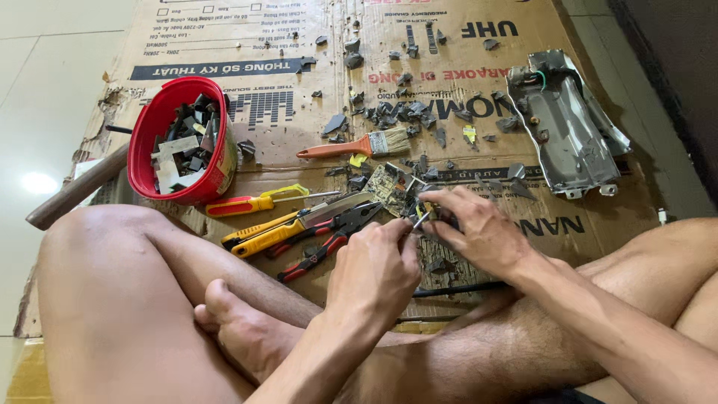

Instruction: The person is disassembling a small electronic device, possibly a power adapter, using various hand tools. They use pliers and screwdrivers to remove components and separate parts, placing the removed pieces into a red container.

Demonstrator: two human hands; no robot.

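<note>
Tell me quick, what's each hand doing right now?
Left hand: closed on a thin metal tool.
Right hand: fingers curled on a small dark part, pinning it to the cardboard.

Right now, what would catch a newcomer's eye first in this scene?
Probably the red bucket at left on the cardboard sheet, filled with dark scrap pieces. Centre, the left hand and right hand meet over a small circuit board, beside red and yellow hand tools. A bent metal casing lies at right.
</note>
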